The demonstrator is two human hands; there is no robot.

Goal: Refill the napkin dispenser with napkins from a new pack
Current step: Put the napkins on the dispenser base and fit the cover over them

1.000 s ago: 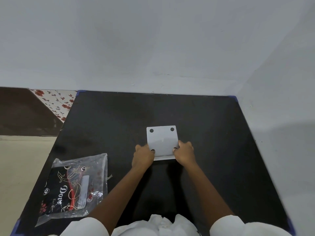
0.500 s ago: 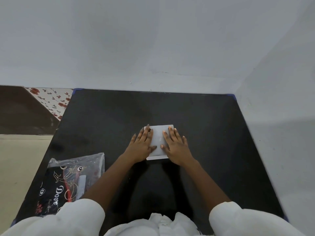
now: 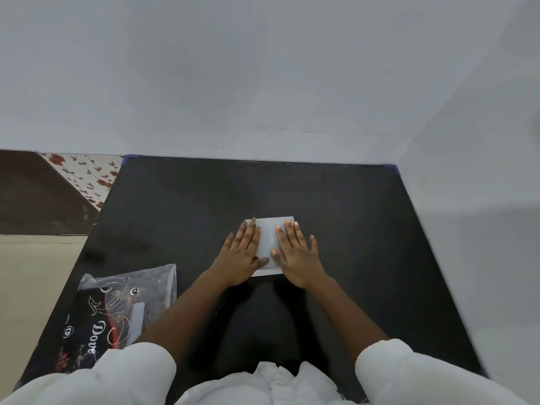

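Observation:
A flat white square napkin dispenser (image 3: 268, 241) lies in the middle of the black table (image 3: 365, 229). My left hand (image 3: 242, 255) rests flat on its left half, fingers spread and pointing away from me. My right hand (image 3: 296, 252) lies flat on its right half in the same way. Only a narrow white strip shows between the hands, plus the near edge. A clear plastic napkin pack (image 3: 117, 314) with black, red and gold print lies at the table's near left, partly behind my left sleeve.
Grey walls close the table at the back and along the right side. Past the left edge are a beige floor (image 3: 35, 287) and a flowered tile strip (image 3: 87, 176). My white sleeves fill the bottom of the view.
My hands gripped the dispenser's near corners a second ago; they now lie flat on top of it and cover the two dark dots on its far side.

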